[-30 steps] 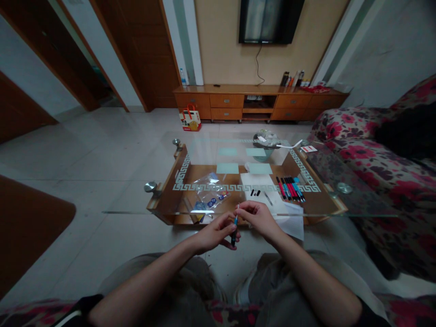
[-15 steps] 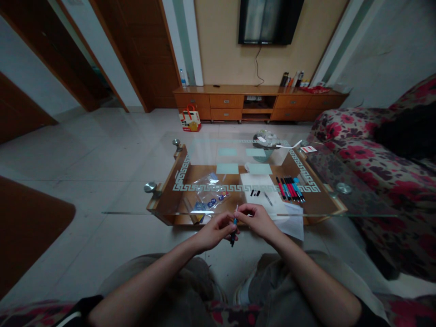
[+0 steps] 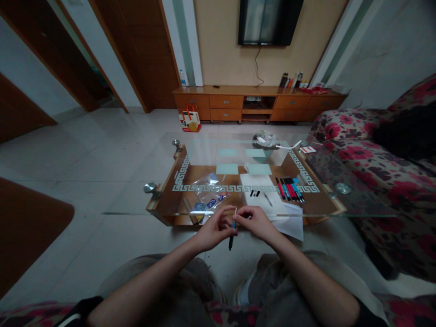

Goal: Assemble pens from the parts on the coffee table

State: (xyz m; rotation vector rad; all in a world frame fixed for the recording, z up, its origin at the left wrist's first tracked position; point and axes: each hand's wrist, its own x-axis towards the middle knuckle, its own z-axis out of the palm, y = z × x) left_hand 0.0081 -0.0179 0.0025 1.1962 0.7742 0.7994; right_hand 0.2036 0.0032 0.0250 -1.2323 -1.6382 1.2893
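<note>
Your left grip [image 3: 214,230] was closed around the pen [image 3: 232,232], fingers pinching its blue middle, with the dark lower end pointing down toward your lap. Your right grip [image 3: 256,222] pinched the pale thin piece at the pen's upper end between thumb and forefinger, so both hands touched the same pen and met just at the near edge of the glass table [image 3: 160,200]. You held the pen nearly upright, tilted slightly, in front of the table rather than on it. On the table, just beyond your right hand, lay a white sheet of paper [image 3: 289,222] with two small black caps [image 3: 255,193] and a slim pale rod [image 3: 268,199] on it. Beside that sheet, to the right, a row of red, blue and black pens [image 3: 289,189] lay side by side. Near your left hand sat a clear plastic bag [image 3: 209,193] with blue packets inside. Farther back stood a bowl [image 3: 265,141] near the table's far edge
</note>
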